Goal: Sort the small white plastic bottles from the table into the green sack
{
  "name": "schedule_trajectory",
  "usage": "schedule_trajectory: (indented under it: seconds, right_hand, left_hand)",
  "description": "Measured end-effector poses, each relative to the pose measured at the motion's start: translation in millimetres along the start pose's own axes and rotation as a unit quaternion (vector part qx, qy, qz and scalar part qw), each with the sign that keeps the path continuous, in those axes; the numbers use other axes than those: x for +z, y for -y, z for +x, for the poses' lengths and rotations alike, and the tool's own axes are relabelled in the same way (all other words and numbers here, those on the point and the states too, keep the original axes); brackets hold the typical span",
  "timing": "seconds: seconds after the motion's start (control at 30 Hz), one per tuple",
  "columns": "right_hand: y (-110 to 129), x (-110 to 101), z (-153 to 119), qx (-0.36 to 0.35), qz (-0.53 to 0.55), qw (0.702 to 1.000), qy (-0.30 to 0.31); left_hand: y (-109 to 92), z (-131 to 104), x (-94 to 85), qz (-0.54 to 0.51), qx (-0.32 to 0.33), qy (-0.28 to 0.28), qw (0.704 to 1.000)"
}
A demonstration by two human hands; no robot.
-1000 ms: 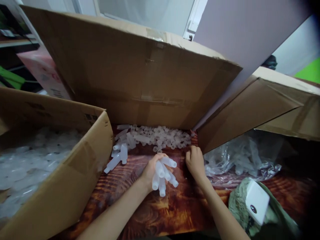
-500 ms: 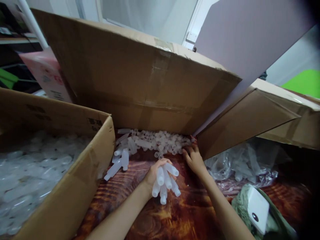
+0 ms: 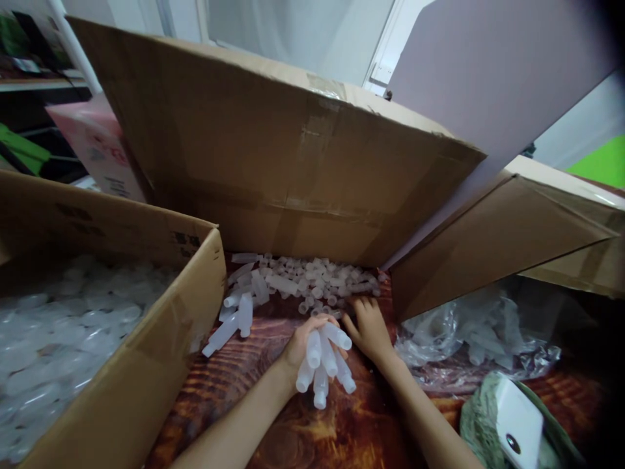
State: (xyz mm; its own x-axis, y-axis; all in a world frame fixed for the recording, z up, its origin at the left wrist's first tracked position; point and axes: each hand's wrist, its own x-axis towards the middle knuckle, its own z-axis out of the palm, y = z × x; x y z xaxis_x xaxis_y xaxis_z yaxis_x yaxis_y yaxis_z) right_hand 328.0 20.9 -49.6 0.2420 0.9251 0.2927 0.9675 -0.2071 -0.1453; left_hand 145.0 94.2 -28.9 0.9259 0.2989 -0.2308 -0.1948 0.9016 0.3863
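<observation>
Several translucent bottles [image 3: 328, 357] fan out from the left hand [image 3: 297, 348], whose fingers wrap them in a bunch above the middle of the desk [image 3: 293, 440]. Just right of them, the right hand [image 3: 370, 331] reaches to a pile of small caps [image 3: 317, 277], fingers slightly apart; I can't tell whether they pinch one. That pile lies toward the desk's far edge, against a cardboard panel [image 3: 293, 163], with loose bottles [image 3: 245, 314] at its left end. A filled carton [image 3: 195, 286] takes the left side; a clear bag [image 3: 422, 335] lies to the right, and a white device [image 3: 520, 413] rests on green cloth [image 3: 476, 417] toward the near right corner.
</observation>
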Motion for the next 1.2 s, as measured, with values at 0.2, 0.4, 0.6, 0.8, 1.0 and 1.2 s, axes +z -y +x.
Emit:
schedule_trajectory:
  seconds: [0.2, 0.4, 0.6, 0.8, 1.0, 1.2]
  right_hand:
    - [7, -2, 2, 0.007, 0.055, 0.998, 0.021]
    - [19, 0, 3, 0.112, 0.183, 0.977, -0.005]
    - [25, -18, -5, 0.254, 0.463, 0.848, -0.050]
    - [38, -56, -29, 0.332, 0.761, 0.556, -0.034]
    - [59, -76, -47, 0.335, 0.881, 0.335, -0.014]
    - [78, -84, -60, 0.346, 0.905, 0.248, -0.014]
  left_hand:
    - [10, 10, -15.2, -0.022, 0.003, 0.037, 0.999]
    - [11, 11, -12.9, -0.016, 0.016, 0.017, 1.000]
    - [8, 6, -5.1, -0.009, 0.021, -0.011, 1.000]
    - [10, 5, -6.3, -0.002, 0.024, -0.006, 1.000]
    - [8, 0, -6.0, 0.032, 0.028, 0.000, 0.999]
    - [7, -4, -5.4, 0.053, 0.028, -0.008, 0.998]
